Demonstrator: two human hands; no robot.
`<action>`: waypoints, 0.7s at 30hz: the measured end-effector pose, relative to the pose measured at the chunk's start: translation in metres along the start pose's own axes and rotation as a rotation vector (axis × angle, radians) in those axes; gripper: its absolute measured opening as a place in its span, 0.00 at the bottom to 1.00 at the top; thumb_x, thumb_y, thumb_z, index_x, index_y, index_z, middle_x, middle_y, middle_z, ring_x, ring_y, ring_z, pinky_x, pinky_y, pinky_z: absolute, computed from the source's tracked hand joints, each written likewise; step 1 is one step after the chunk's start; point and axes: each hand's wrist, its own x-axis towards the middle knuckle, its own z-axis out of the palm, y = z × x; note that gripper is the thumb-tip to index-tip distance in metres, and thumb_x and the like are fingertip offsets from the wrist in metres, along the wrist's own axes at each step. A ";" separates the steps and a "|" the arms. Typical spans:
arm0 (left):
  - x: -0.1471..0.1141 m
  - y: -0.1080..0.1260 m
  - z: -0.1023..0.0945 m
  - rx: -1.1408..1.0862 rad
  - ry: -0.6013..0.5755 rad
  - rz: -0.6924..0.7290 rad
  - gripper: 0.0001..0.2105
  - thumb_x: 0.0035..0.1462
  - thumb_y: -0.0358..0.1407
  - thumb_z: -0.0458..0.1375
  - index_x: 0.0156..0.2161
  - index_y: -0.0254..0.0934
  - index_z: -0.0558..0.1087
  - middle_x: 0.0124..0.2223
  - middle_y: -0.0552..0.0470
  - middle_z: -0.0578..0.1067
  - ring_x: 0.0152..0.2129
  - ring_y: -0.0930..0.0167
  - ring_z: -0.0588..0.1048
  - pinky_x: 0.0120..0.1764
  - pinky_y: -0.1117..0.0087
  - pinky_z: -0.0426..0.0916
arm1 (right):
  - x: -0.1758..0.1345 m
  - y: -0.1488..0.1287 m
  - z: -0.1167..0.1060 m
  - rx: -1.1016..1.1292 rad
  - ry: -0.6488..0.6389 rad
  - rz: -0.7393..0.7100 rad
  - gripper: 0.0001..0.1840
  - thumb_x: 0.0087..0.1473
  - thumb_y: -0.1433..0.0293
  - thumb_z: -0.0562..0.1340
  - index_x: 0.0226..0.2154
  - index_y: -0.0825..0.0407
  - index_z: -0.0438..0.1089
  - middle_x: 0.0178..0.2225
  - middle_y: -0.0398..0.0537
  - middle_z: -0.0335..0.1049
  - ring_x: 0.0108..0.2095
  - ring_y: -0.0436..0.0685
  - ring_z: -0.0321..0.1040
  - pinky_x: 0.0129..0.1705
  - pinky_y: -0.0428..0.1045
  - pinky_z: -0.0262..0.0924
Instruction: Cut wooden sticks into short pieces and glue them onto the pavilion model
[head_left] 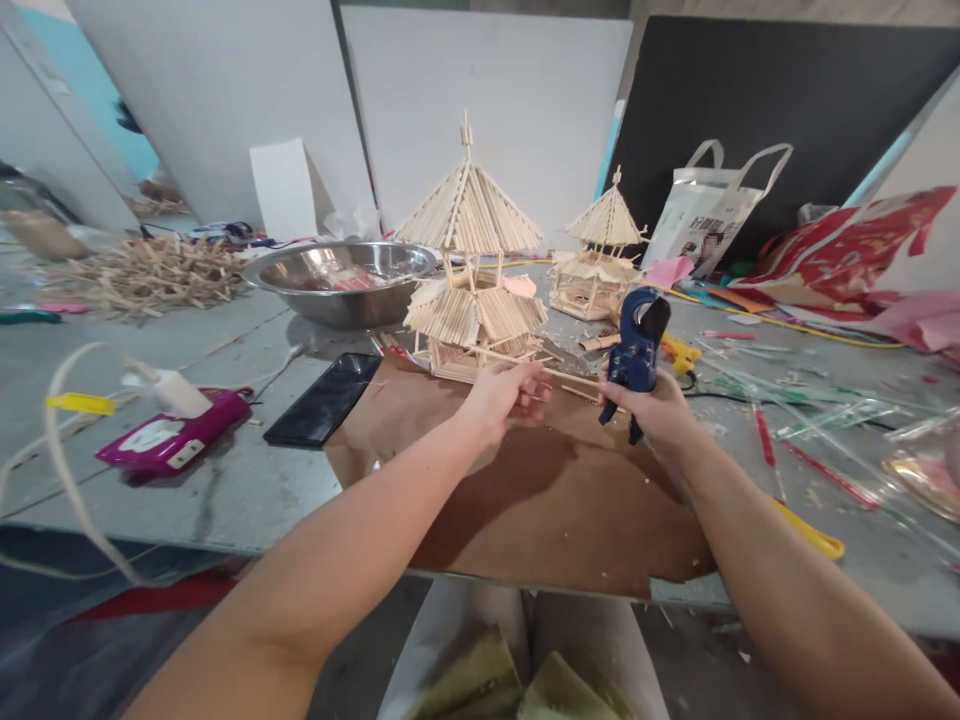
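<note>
My left hand [504,398] pinches a thin wooden stick [571,379] in front of the larger stick-built pavilion [471,285]. The stick stretches rightward to my right hand [654,408], which is closed round a blue pipe cutter [634,350]. The cutter's curved jaw points up and its handles hang below my fingers. Whether my right fingers also grip the stick's end is hard to make out. The pavilion has two tiers of pale stick roofing and a spire. A brown board [570,510] lies under both hands.
Behind stands a smaller pavilion [604,250]. A steel basin [341,285], black tray [324,400] and purple power strip [172,435] with a white cable are at left. Clear plastic strips [810,400], a yellow-handled tool [810,530] and a white bag [697,215] are at right.
</note>
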 end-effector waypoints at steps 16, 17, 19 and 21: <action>-0.003 -0.006 -0.006 1.493 -0.132 0.673 0.15 0.56 0.36 0.43 0.34 0.36 0.71 0.33 0.48 0.73 0.31 0.71 0.70 0.32 0.72 0.62 | -0.006 0.006 0.000 -0.543 -0.200 -0.229 0.11 0.43 0.63 0.59 0.29 0.53 0.63 0.23 0.41 0.64 0.23 0.49 0.60 0.25 0.44 0.54; 0.000 -0.006 -0.010 1.523 -0.112 0.620 0.16 0.56 0.37 0.42 0.32 0.36 0.72 0.32 0.48 0.74 0.30 0.71 0.71 0.32 0.72 0.62 | -0.004 0.008 -0.002 -0.599 -0.180 -0.222 0.12 0.42 0.63 0.59 0.30 0.52 0.63 0.24 0.42 0.65 0.24 0.50 0.61 0.26 0.45 0.54; 0.006 -0.008 -0.018 1.574 -0.090 0.553 0.16 0.55 0.38 0.43 0.31 0.36 0.72 0.32 0.48 0.74 0.30 0.69 0.71 0.31 0.71 0.62 | 0.000 0.012 -0.005 -0.705 -0.144 -0.204 0.14 0.41 0.63 0.59 0.33 0.52 0.64 0.25 0.43 0.67 0.25 0.52 0.63 0.28 0.46 0.55; 0.013 -0.013 -0.023 1.608 -0.078 0.531 0.16 0.55 0.37 0.43 0.32 0.37 0.72 0.33 0.47 0.74 0.31 0.68 0.71 0.31 0.71 0.62 | 0.002 0.014 -0.007 -0.789 -0.127 -0.189 0.16 0.41 0.63 0.59 0.36 0.51 0.64 0.27 0.45 0.68 0.27 0.54 0.64 0.29 0.47 0.55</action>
